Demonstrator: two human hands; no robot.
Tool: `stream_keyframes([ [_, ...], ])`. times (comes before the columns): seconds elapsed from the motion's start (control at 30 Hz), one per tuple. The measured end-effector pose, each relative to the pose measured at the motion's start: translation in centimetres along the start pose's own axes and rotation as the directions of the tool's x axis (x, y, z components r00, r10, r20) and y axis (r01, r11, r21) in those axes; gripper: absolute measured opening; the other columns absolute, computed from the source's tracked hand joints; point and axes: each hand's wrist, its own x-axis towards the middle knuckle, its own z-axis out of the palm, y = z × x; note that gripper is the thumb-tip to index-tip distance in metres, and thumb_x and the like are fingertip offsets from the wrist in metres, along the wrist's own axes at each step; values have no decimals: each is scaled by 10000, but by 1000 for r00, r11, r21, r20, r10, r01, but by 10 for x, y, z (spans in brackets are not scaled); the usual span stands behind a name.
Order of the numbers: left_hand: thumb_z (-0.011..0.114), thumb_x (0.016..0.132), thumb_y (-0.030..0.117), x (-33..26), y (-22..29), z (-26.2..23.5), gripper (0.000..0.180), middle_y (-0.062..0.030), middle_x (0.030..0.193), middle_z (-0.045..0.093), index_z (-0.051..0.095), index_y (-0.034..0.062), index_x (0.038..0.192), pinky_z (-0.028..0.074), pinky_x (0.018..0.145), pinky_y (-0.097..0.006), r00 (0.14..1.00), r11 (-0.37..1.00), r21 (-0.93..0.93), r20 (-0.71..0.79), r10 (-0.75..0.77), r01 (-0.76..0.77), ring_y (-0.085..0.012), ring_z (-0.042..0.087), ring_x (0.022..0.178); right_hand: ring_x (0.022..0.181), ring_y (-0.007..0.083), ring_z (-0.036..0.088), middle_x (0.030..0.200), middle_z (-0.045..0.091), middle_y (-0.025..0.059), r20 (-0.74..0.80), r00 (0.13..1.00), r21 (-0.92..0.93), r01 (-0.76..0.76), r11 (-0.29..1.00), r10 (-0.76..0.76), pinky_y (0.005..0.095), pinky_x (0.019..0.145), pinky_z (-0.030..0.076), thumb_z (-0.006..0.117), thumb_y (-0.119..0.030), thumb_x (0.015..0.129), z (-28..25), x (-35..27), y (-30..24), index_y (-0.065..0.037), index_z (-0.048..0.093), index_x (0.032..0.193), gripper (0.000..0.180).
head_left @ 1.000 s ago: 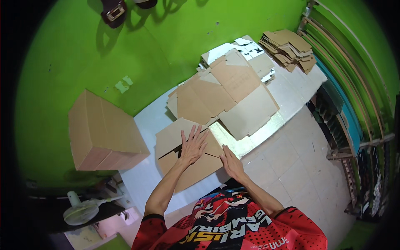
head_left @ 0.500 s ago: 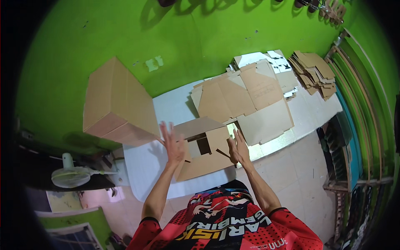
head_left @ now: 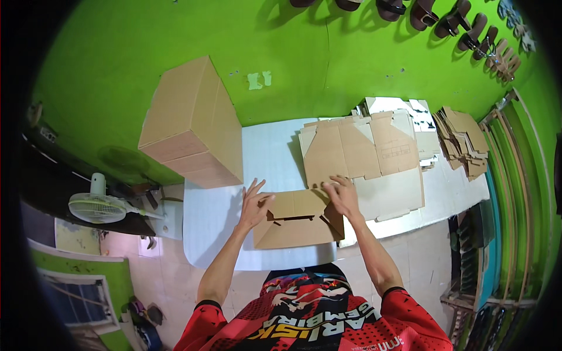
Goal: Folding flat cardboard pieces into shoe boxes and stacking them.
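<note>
A small brown cardboard box (head_left: 297, 234), partly folded, lies on the white-topped table in front of me. Its far flap (head_left: 293, 202) is tipped inward, and a narrow dark slot shows between that flap and the near panel. At the box's far left corner, my left hand (head_left: 255, 206) holds the flap's edge with its thumb, other fingers raised and bent. My right hand (head_left: 343, 199) has its fingers curled over the far right corner of the same flap. The parts of the box under my fingertips are hidden.
A large closed carton (head_left: 190, 128) stands at the left, by the green wall. Flattened cardboard sheets (head_left: 351, 146) are piled to the right, with cut pieces (head_left: 462, 140) beyond. A white fan (head_left: 98, 202) is at far left. Sandals (head_left: 424, 14) hang on the wall.
Both hands have come onto the box's far corners from beside it. The far flap has been folded inward, narrowing the wide opening to a slot. The whole view has shifted.
</note>
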Motion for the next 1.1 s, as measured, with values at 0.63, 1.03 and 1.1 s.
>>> stream_keyframes([
  [0.63,465,1091,365,36,-10,58,372,-72,1264,720,693,106,1230,244,1237,-604,985,908,402,163,57,-119,-276,563,1359,1082,350,697,1106,746,156,298,888,-120,399,909,-350,495,1072,477,510,-381,1080,77,34,-22,-73,681,1215,377],
  [1.03,612,1018,257,-26,12,26,526,-189,1609,418,527,62,1499,171,1269,-623,970,955,269,-164,177,-128,-362,339,1536,1521,376,363,1621,424,162,154,960,-282,268,921,-233,590,1265,198,544,-637,1003,-4,1,28,-161,512,1539,718],
  [1.1,699,915,131,-46,40,42,401,-188,1457,544,661,34,1302,255,1242,-614,938,957,218,-244,245,-193,-376,453,1442,1525,365,358,1623,422,153,202,923,-231,369,900,-326,585,1268,198,556,-651,989,3,1,3,-187,503,1547,728],
])
